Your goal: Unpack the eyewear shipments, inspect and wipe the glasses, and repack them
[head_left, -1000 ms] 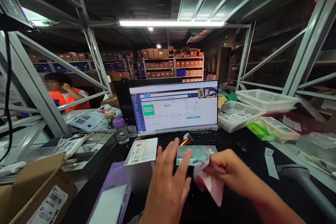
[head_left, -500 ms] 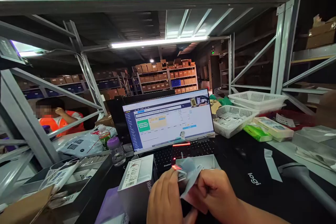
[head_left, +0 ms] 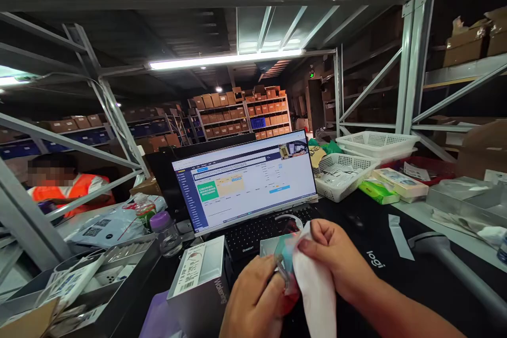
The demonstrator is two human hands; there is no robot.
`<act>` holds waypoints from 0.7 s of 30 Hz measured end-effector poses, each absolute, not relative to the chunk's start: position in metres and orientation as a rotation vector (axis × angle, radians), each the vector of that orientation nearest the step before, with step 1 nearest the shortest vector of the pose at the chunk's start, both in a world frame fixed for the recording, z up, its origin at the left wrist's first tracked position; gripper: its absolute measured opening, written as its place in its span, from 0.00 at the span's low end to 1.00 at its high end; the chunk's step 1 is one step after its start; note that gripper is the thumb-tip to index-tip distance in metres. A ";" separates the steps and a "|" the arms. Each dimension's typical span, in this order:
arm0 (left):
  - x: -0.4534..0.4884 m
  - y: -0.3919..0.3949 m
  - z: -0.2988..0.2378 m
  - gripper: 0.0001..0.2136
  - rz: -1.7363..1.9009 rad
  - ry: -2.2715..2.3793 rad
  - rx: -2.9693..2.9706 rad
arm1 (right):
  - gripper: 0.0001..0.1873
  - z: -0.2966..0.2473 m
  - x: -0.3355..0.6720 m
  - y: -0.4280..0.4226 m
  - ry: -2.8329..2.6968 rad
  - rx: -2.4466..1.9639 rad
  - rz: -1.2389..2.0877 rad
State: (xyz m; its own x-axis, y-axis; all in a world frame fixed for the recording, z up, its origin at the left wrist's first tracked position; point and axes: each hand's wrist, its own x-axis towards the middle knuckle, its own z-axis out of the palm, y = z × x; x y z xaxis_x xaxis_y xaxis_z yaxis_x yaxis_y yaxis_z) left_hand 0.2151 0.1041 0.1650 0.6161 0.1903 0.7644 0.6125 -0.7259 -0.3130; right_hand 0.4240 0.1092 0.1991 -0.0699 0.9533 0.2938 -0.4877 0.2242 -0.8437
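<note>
Both my hands meet low in the middle, in front of a black keyboard (head_left: 257, 232). My right hand (head_left: 336, 259) pinches a white pouch (head_left: 317, 290) that hangs down from its fingers. My left hand (head_left: 253, 301) is closed on a small teal and clear item (head_left: 284, 256) at the mouth of the pouch; I cannot make out what it is. A shallow clear tray (head_left: 266, 245) lies just behind my hands. A white boxed product (head_left: 198, 272) with a barcode label stands to the left of them.
A monitor (head_left: 243, 179) stands behind the keyboard. White baskets (head_left: 348, 166) and flat packets (head_left: 400, 182) sit at the right, a handheld scanner (head_left: 439, 248) on the black mat (head_left: 380, 264). A bottle (head_left: 166, 229) and tray (head_left: 99, 274) lie left. A person in an orange vest (head_left: 71, 190) sits behind the rack.
My left hand came off the clear tray and joined the right hand on the pouch. The pouch now hangs lower from my right hand. The camera tilted up.
</note>
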 end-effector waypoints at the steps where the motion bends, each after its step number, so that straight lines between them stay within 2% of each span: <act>1: 0.217 0.105 0.164 0.18 -0.995 -0.613 -2.264 | 0.34 0.201 0.424 0.112 -0.945 -0.543 1.364; 5: 0.224 0.105 0.154 0.13 -1.090 -0.736 -2.130 | 0.34 0.184 0.401 0.116 -0.761 -0.453 1.391; 11: 0.228 0.096 0.148 0.09 -1.194 -0.898 -1.928 | 0.32 0.142 0.359 0.103 -1.035 -0.624 1.119; 13: 0.228 0.097 0.154 0.10 -1.244 -0.840 -1.944 | 0.32 0.152 0.365 0.104 -1.004 -0.594 1.157; 18: 0.229 0.111 0.161 0.13 -1.208 -0.485 -2.089 | 0.32 0.197 0.396 0.118 -0.636 -0.430 1.548; 21: 0.227 0.112 0.152 0.11 -1.138 -0.534 -2.105 | 0.30 0.190 0.388 0.118 -0.609 -0.400 1.511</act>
